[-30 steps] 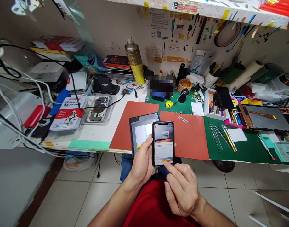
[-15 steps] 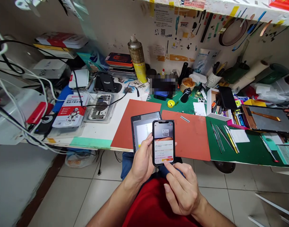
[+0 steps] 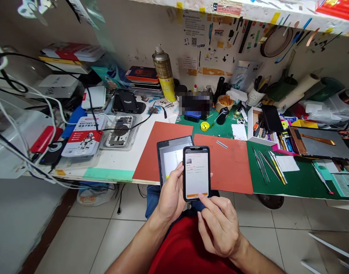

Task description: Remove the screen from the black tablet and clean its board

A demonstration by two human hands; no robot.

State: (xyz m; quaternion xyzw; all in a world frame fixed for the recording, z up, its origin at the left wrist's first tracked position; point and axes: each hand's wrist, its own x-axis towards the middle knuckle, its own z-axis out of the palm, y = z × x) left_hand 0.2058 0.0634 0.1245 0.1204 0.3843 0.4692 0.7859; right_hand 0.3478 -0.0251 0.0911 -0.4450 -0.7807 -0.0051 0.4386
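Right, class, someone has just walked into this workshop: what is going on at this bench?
A person seated at a cluttered repair bench holds a black smartphone upright in the left hand. The right hand points its index finger at the bottom edge of the lit screen, which shows a mostly white page with an orange bar. Behind the phone, a dark tablet lies on an orange-red rubber mat. Metal tweezers lie untouched on the green mat to the right.
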